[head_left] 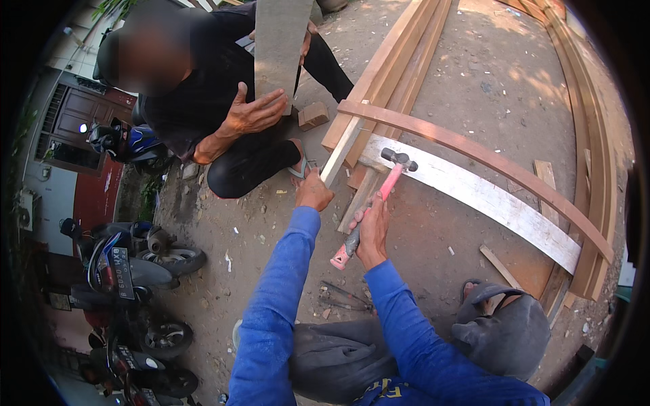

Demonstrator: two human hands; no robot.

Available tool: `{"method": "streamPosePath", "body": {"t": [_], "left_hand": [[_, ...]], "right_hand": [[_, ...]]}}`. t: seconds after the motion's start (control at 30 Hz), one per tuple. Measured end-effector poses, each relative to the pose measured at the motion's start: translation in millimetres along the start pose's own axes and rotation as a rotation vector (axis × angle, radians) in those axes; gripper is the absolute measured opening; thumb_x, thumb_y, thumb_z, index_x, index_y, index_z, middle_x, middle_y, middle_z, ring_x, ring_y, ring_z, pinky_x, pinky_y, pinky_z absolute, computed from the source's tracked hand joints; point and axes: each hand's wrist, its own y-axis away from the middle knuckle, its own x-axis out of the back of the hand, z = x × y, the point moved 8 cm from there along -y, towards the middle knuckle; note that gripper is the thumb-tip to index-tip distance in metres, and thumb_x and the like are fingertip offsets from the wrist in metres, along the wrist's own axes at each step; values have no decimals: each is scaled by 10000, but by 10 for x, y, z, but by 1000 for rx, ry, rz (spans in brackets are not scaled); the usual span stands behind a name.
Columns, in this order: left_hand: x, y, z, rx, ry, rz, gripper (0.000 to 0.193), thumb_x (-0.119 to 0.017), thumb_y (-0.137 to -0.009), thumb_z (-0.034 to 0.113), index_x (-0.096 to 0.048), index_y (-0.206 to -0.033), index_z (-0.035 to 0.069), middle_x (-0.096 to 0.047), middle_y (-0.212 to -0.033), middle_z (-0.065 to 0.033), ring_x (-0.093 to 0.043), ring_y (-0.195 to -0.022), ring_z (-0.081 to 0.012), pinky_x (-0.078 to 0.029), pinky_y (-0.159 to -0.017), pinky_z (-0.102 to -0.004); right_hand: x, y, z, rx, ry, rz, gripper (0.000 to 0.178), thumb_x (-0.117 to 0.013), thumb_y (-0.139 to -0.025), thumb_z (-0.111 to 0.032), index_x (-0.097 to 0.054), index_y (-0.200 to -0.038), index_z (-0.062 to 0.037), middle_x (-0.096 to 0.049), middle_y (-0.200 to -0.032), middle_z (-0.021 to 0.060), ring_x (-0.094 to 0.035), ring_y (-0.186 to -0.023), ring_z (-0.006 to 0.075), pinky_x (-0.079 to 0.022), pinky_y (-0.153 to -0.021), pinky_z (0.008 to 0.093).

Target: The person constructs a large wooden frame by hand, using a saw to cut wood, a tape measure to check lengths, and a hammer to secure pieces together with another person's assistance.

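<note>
My left hand [315, 191] is closed around the near end of a pale wooden strip [343, 150], whose far end meets a reddish-brown batten [467, 152] lying across the long beams. My right hand [374, 233] grips a hammer [393, 181] by its pink and grey handle. The hammer's dark head is over the left end of a whitish board [484, 203]; whether it touches the board, I cannot tell. Across from me, a crouching person's open hand [257, 111] is held out, palm up, beside an upright grey board [281, 47].
Long wooden beams [406, 54] run away from me, with more beams [588, 135] on the right. A wood block [313, 116] sits near the person's sandalled foot. Dark tools [345, 298] lie on the dirt near my leg. Parked motorcycles [128, 264] line the left side.
</note>
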Motion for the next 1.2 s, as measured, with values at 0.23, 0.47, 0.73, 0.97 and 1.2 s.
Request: {"method": "streamPosePath", "body": {"t": [0.23, 0.47, 0.73, 0.97, 1.2], "left_hand": [[221, 130, 64, 17, 11, 54, 694, -768, -716, 165, -522, -1361, 93, -662, -1217, -255, -622, -1166, -427, -494, -1008, -460], [130, -4, -3, -28, 124, 66, 670, -775, -695, 168, -566, -1325, 73, -687, -1162, -249, -647, -1130, -409, -513, -970, -457], [158, 7, -20, -51, 24, 57, 721, -788, -695, 183, -533, -1359, 64, -664, -1219, -253, -640, -1141, -415, -509, -975, -462], [123, 78, -2, -48, 138, 75, 714, -811, -711, 250, -548, -1347, 58, -673, -1199, -252, -640, -1137, -416, -512, -967, -458], [226, 103, 117, -60, 63, 104, 667, -803, -720, 217, -562, -1324, 69, -672, -1195, -254, -633, -1145, -420, -507, -960, -470]], "right_hand": [[-43, 78, -356, 39, -149, 50, 352, -353, -1065, -379, -448, -1021, -43, -427, -643, 26, -505, -543, 138, -464, -460, 299], [-182, -100, -461, 166, -311, 263, 367, -364, -1072, -404, -420, -1016, -46, -477, -639, 42, -507, -516, 157, -462, -475, 322], [-174, -55, -650, 226, -218, 213, 393, -348, -1087, -357, -428, -995, 16, -520, -649, 92, -552, -487, 179, -490, -489, 320], [-492, -79, -318, 69, 67, -201, 306, -354, -1093, -349, -414, -994, -65, -514, -653, 54, -507, -464, 167, -472, -470, 317], [55, -112, -741, 344, -509, 417, 363, -384, -1083, -340, -437, -1046, 17, -523, -629, 68, -546, -458, 178, -478, -457, 331]]}}
